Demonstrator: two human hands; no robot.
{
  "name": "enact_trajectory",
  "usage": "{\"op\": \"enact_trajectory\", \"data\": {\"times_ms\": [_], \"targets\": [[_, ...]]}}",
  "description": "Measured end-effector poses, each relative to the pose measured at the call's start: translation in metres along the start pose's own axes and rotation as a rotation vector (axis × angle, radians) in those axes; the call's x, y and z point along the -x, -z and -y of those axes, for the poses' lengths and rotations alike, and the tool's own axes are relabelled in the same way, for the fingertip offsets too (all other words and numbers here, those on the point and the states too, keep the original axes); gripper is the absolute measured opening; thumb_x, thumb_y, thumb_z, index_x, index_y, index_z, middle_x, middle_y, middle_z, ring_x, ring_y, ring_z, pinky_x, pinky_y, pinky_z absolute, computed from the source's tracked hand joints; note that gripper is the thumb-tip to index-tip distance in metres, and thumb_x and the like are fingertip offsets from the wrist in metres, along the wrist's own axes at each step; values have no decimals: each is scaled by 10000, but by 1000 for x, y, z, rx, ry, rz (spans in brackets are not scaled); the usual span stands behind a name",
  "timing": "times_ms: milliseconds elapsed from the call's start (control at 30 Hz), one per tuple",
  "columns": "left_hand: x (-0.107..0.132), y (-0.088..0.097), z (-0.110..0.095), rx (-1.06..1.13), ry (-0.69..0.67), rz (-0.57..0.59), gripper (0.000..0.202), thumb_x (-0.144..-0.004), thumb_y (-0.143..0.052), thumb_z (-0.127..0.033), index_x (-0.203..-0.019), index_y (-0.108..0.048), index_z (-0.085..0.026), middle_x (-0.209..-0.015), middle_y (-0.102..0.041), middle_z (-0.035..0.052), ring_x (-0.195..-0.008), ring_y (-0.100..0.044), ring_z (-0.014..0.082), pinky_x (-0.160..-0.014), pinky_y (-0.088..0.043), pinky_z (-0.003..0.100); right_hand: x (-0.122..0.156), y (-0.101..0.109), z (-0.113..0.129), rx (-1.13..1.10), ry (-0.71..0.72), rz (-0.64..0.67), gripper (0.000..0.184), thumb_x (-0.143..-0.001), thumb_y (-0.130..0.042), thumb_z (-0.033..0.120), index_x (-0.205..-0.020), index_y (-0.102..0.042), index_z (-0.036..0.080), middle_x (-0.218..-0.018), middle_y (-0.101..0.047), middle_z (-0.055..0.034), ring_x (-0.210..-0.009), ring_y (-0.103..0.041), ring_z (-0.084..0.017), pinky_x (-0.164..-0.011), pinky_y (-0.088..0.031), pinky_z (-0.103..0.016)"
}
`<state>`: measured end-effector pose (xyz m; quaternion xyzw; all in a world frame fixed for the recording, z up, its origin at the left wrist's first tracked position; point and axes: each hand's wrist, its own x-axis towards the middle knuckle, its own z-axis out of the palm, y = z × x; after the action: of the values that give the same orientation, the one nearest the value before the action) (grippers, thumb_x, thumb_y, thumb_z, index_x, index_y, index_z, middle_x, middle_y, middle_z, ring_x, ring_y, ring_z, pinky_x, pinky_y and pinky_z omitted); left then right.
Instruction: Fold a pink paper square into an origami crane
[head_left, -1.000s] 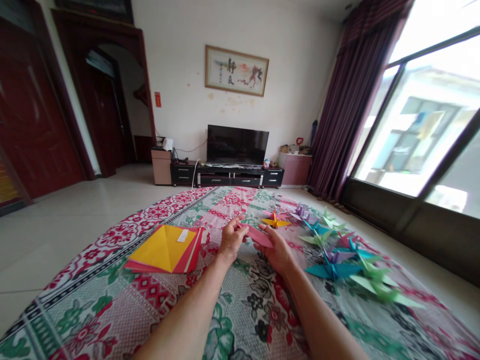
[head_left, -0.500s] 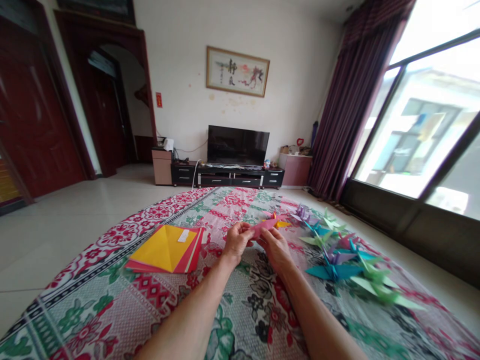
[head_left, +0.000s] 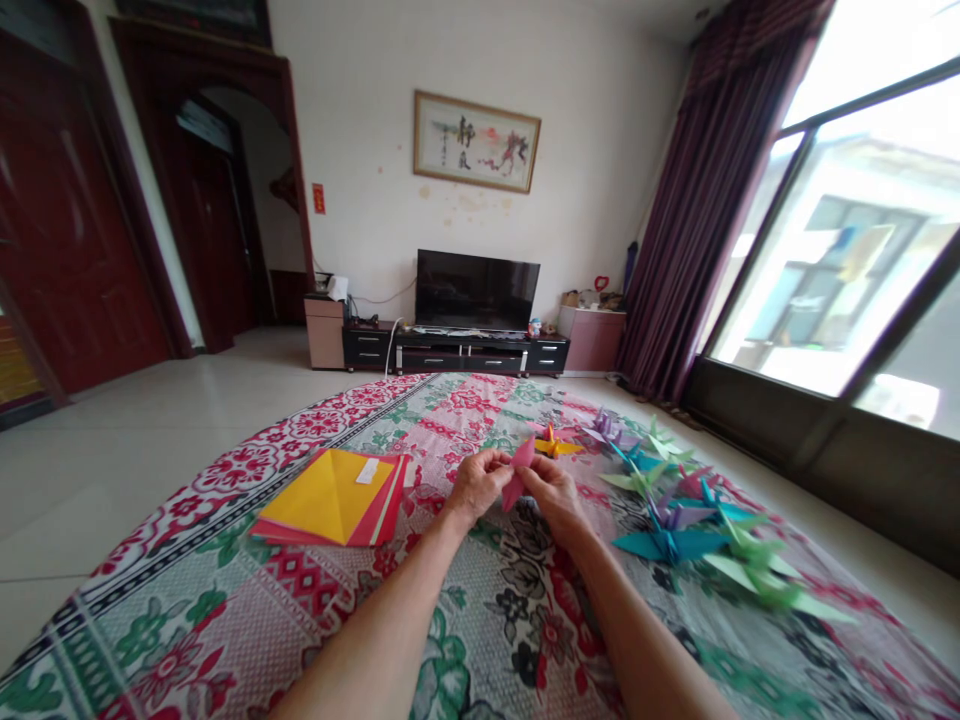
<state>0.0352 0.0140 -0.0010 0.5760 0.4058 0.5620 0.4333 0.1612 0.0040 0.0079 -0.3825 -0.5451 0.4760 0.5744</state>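
Observation:
Above the middle of the table, a folded piece of pink origami paper (head_left: 519,474) is pinched between both hands, its pointed ends facing away and toward me. My left hand (head_left: 478,482) grips it from the left with thumb and fingers closed. From the right, my right hand (head_left: 552,490) pinches its other side. Just beyond my right hand sits a yellow-orange paper crane (head_left: 555,444). Left of my hands lies a stack of square paper, a creased yellow sheet (head_left: 330,495) on top and red sheets (head_left: 281,533) beneath.
Several folded paper cranes in blue (head_left: 671,543), green (head_left: 765,572) and purple (head_left: 611,428) spread over the right side. A patterned cloth (head_left: 450,400) covers the round table. A small white paper piece (head_left: 367,471) rests on the stack. A television (head_left: 476,290) stands beyond.
The pink paper has turned from lying slantwise to the right to standing nearly lengthwise between my fingers. The yellow-orange crane behind it shows more fully.

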Motion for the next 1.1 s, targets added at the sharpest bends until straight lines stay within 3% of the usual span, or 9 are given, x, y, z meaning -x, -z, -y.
{"op": "enact_trajectory", "data": {"times_ms": [200,467,633,767,967,1100], "targets": [[3,1,-11,80,77,-24,138,-618,-602,-249,-714,-587,-152,-564,-535,-44,-478,-433,63,-465,-337,175,2,-2,4,5,22,37,327,-568,-714,393,-790,-641,163,-737,-652,-20,-651,-561,-144,-618,-436,-252],[6,2,-12,160,88,56,145,-622,-573,-243,-744,-567,-164,-600,-531,-48,-482,-444,56,-460,-331,164,4,-2,4,41,45,-30,268,-599,-692,394,-743,-658,171,-690,-624,11,-623,-522,-115,-596,-407,-226],[4,2,-8,179,92,10,133,-631,-581,-265,-717,-551,-168,-600,-519,-50,-489,-451,62,-472,-352,171,5,-2,4,-168,-102,8,320,-589,-710,358,-851,-643,188,-736,-634,-1,-636,-560,-130,-589,-437,-243],[0,2,-3,71,-18,-3,64,-658,-539,-222,-679,-556,-164,-570,-523,-47,-492,-436,66,-490,-346,176,5,-1,3,-284,-182,56,335,-663,-637,436,-879,-641,180,-749,-634,-26,-646,-581,-149,-565,-461,-258],[2,4,-4,-245,-278,-49,146,-708,-463,-140,-684,-602,-176,-638,-580,-13,-613,-515,99,-617,-395,198,7,-1,3,-212,-156,39,333,-640,-667,412,-864,-637,168,-791,-630,-30,-674,-579,-141,-584,-478,-241],[5,3,-9,-304,-311,-82,149,-712,-470,-127,-679,-603,-187,-675,-602,-3,-666,-542,117,-660,-411,206,8,0,2,-129,-117,43,357,-621,-689,391,-897,-623,174,-833,-640,-27,-680,-585,-139,-644,-488,-268]]}}
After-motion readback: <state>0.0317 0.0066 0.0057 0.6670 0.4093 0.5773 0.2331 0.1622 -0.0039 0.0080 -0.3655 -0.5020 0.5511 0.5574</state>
